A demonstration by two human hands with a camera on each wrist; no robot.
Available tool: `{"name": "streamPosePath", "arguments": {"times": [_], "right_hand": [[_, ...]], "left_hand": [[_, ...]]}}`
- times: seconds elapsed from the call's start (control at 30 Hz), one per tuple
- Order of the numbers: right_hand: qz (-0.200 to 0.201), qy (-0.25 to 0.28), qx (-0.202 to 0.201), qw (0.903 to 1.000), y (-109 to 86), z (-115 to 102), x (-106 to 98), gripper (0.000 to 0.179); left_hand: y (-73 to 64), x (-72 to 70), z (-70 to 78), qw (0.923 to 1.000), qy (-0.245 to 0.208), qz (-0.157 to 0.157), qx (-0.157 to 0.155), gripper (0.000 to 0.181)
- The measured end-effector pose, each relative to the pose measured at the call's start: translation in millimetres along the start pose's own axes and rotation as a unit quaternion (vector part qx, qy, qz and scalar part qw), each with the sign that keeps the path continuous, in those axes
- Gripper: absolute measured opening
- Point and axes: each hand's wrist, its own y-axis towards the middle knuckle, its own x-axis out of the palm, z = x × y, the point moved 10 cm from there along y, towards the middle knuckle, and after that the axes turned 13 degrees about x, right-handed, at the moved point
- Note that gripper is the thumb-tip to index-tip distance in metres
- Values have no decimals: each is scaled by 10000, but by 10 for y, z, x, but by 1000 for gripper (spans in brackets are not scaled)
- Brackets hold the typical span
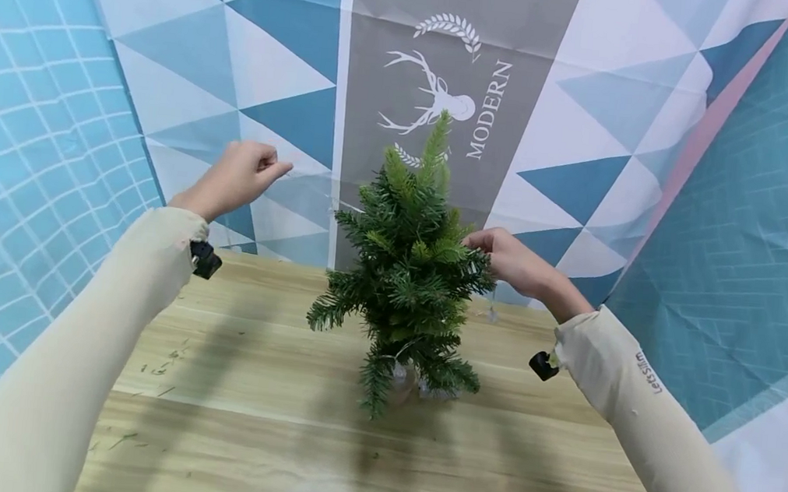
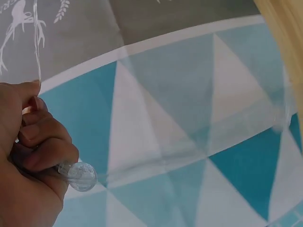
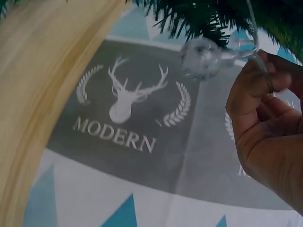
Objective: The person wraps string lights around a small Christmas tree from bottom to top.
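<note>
Some string [image 2: 38, 52] was pinched in your left hand [image 1: 237, 176], out from the tree [image 1: 411, 287], some in your right hand [image 1: 517, 265], at its side. The tree stood on the table [image 1: 245, 420], string already low on it; the held lengths seemed left to wind.

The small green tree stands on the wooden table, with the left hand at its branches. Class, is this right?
Not quite: the head view shows the right hand at the small green tree, which does stand on the wooden table; the left hand is apart from it.
</note>
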Motion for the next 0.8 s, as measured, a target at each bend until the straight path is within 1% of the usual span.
{"name": "streamPosePath", "arguments": {"times": [0.07, 0.13, 0.23, 0.3, 0.33, 0.4, 0.47, 0.53, 0.57, 0.6, 0.67, 0.7, 0.73, 0.77, 0.8], "right_hand": [[-16, -4, -18, 10000, -21, 11, 39, 87], [-24, 59, 49, 10000, -28, 39, 61, 91], [-82, 246, 176, 9995, -50, 65, 79, 88], [-128, 353, 205, 9991, -72, 80, 81, 84], [-112, 443, 229, 9987, -83, 92, 71, 81], [-133, 440, 231, 9987, -115, 115, 69, 75], [-73, 404, 232, 9989, -151, 151, 60, 70], [63, 430, 194, 9989, -209, 179, 47, 66], [169, 404, 118, 9990, -248, 179, 44, 63], [395, 415, -16, 9984, -293, 167, 24, 59], [1034, 564, -312, 9926, -415, 137, -33, 47], [1394, 680, -495, 9867, -500, 116, -58, 42], [1784, 817, -676, 9782, -605, 101, -85, 37], [2184, 920, -849, 9678, -725, 88, -101, 34], [2548, 1112, -1006, 9553, -848, 85, -109, 31]], "left_hand": [[-129, 6, -46, 9999, 23, 112, -109, 43], [-266, 7, -105, 9994, 42, 248, -222, 43], [-475, -42, -172, 9978, 96, 537, -366, 42], [-610, -95, -180, 9963, 125, 722, -459, 42], [-678, -122, -172, 9954, 126, 800, -504, 42], [-807, -172, -136, 9936, 121, 938, -621, 42], [-918, -201, -93, 9922, 108, 990, -747, 42], [-1001, -222, -35, 9915, 44, 1012, -820, 42], [-1029, -231, -1, 9913, -6, 1024, -833, 42], [-1054, -243, 32, 9910, -84, 1034, -841, 41], [-1089, -274, 104, 9908, -202, 1048, -832, 41], [-1102, -287, 142, 9908, -261, 1037, -835, 41], [-1115, -290, 180, 9907, -313, 1018, -844, 40], [-1122, -290, 218, 9906, -355, 995, -864, 40], [-1128, -285, 255, 9905, -400, 959, -899, 41]]}}
